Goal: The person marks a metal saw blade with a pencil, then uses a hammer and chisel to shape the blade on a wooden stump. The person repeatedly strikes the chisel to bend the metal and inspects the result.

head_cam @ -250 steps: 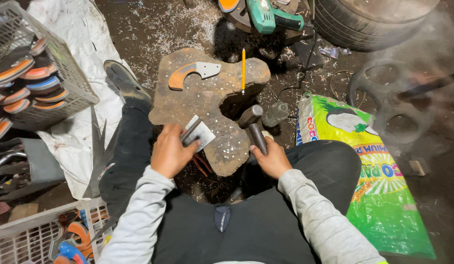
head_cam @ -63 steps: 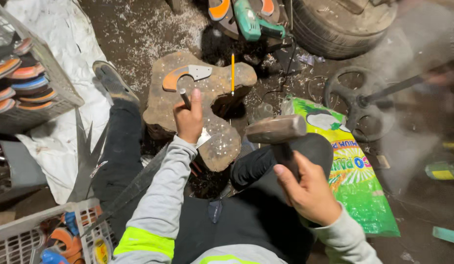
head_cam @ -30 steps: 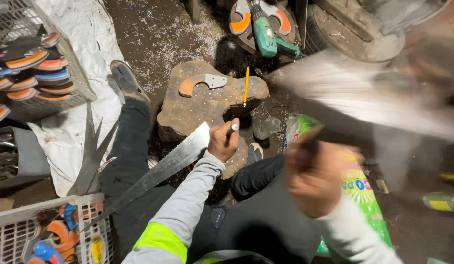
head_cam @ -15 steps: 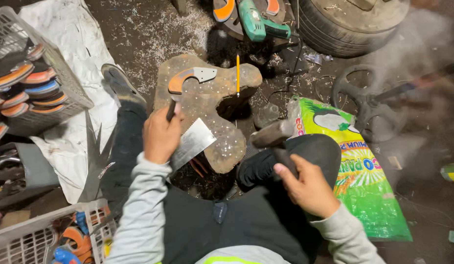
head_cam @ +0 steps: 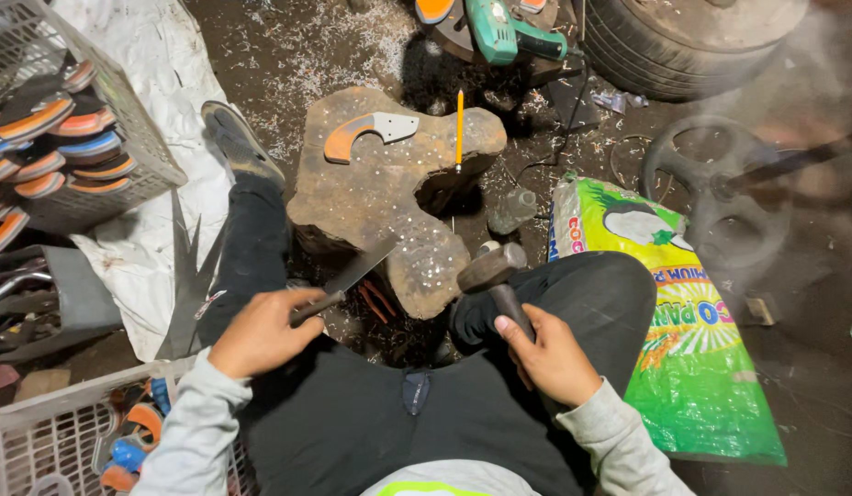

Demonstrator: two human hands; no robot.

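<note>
I sit on the ground with a worn wooden block (head_cam: 389, 193) between my legs. My left hand (head_cam: 261, 332) grips the tang end of a flat metal blade (head_cam: 357, 274), whose tip rests on the block's near edge. My right hand (head_cam: 547, 354) is closed on the handle of a hammer (head_cam: 492, 268), its head held low beside the block's right side. On the block's far part lie a curved orange-handled blade piece (head_cam: 364, 133) and a yellow pencil (head_cam: 459, 129).
A white crate of orange and blue handles (head_cam: 54, 152) stands at the left, another crate (head_cam: 95, 432) at the lower left. A green printed sack (head_cam: 692, 321) lies right. A green power tool (head_cam: 499, 28), a tyre (head_cam: 683, 37) and a metal wheel (head_cam: 711, 193) are beyond.
Half a second ago my left hand held the blade flat on the block's middle; it has pulled back toward me. The hammer has come down from its raised swing and rests low.
</note>
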